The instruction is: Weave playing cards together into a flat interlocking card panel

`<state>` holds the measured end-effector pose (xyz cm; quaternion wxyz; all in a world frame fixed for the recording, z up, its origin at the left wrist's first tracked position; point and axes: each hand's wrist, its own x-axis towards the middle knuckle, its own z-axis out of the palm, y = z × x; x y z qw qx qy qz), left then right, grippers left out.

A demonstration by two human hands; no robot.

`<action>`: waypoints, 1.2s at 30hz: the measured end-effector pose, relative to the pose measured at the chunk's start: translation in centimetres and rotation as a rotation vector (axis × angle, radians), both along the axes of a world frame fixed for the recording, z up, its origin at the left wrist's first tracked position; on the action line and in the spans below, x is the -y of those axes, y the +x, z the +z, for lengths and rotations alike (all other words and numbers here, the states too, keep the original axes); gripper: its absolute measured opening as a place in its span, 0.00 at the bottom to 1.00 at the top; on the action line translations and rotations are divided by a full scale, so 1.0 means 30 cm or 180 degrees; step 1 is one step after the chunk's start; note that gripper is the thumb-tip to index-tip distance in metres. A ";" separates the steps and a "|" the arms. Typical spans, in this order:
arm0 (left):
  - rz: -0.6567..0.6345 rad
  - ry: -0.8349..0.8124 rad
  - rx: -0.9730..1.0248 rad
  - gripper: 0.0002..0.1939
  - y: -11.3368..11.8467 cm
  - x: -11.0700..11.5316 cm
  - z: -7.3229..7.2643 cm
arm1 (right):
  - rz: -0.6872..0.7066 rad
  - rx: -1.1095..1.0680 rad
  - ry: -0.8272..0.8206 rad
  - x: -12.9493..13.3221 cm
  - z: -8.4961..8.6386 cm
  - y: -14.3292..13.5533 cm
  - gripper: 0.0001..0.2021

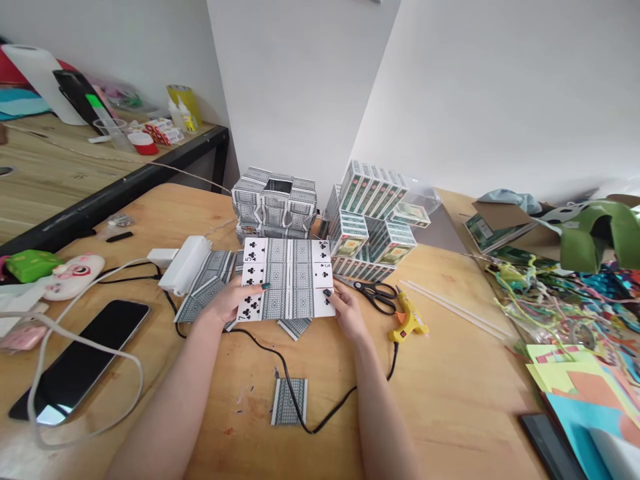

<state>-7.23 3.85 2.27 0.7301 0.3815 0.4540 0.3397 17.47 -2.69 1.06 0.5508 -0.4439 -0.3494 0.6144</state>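
Note:
Between my two hands is a panel of joined playing cards (289,280), with grey patterned backs in the middle and club faces along both sides. My left hand (231,299) is closed on its left edge, thumb on top. At the right edge, my right hand (346,308) pinches it the same way; the fingers beneath are hidden. Behind the panel stands a box-like structure of folded cards (275,203) with a square opening on top. More card pieces (213,283) lie left of the panel, and a folded card square (290,402) lies nearer me.
Stacked card boxes (373,220) stand behind right. Black scissors (377,293), a yellow glue gun (411,319) and clear glue sticks (455,308) lie to the right. The gun's black cord crosses the front. A phone (83,360) and white cable occupy the left; craft scraps (550,307) the far right.

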 end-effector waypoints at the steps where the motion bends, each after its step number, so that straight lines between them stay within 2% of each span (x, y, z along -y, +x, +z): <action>1: -0.0066 -0.0017 -0.0045 0.29 -0.012 0.005 0.004 | 0.0016 -0.0026 -0.0022 0.005 0.006 -0.001 0.24; 5: -0.0281 -0.0115 -0.0125 0.28 -0.051 0.023 0.011 | 0.0104 -0.0143 -0.0086 0.019 0.011 -0.010 0.25; 11: -0.0881 -0.0174 -0.0081 0.23 -0.074 0.044 0.012 | -0.0052 -0.0080 -0.0385 0.025 -0.021 -0.017 0.17; 13: -0.0928 -0.0255 0.0016 0.24 -0.067 0.047 0.009 | -0.0081 -0.0041 -0.0494 0.026 -0.025 -0.017 0.16; 17: -0.0681 -0.0171 0.0727 0.30 -0.033 0.033 -0.006 | -0.0301 -0.0125 -0.0539 0.025 -0.015 -0.021 0.15; 20: -0.0709 0.0034 0.1393 0.39 -0.014 0.015 -0.007 | -0.0600 -0.0287 -0.0541 0.020 -0.005 -0.022 0.15; 22: -0.0812 0.0055 0.1566 0.42 -0.010 0.008 0.001 | -0.0816 -0.0340 -0.0544 0.017 0.003 -0.024 0.14; 25: -0.0884 0.0022 0.1195 0.40 -0.013 0.003 0.015 | -0.1027 -0.0259 -0.0557 0.022 0.016 -0.032 0.14; 27: -0.0732 -0.0004 0.0758 0.41 -0.013 0.002 0.020 | -0.1010 -0.0185 -0.0574 0.037 0.027 -0.033 0.15; 30: -0.0574 -0.0041 0.0357 0.36 -0.010 0.003 0.025 | -0.0791 -0.0185 -0.0594 0.074 0.049 -0.003 0.15; 36: -0.0946 0.0094 -0.0082 0.24 0.034 0.021 0.047 | -0.0268 -0.0130 -0.0693 0.107 0.084 0.120 0.21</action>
